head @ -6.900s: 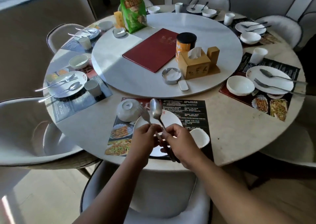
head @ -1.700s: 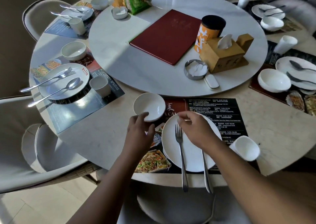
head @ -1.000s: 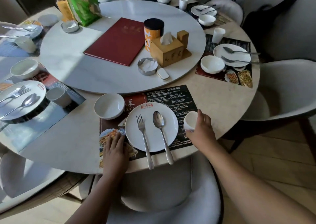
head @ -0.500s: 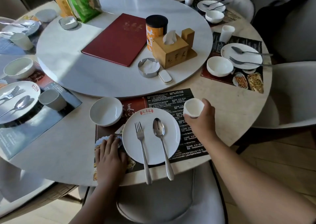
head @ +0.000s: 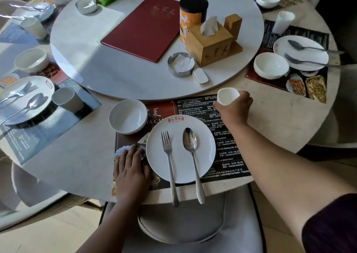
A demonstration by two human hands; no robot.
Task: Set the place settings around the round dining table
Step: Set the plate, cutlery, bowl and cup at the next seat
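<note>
Cup (head: pixel 227 96), gripped by the curled fingers of the right hand (head: pixel 233 110) at the far right corner of the mat (head: pixel 231 146), is seemingly being placed, the left hand (head: pixel 133 171) lying flat on the mat beside the plate (head: pixel 204 156); next it needs standing upright there, then release.

Daylight from 10 o'clock brightens the left part of the turntable (head: pixel 81 46) and glares off the 9 o'clock placemat (head: pixel 44 134), the 2–4 o'clock side is dim, edges show fisheye bending, and the cutlery (head: pixel 23 17) at 10 o'clock is smeared.
</note>
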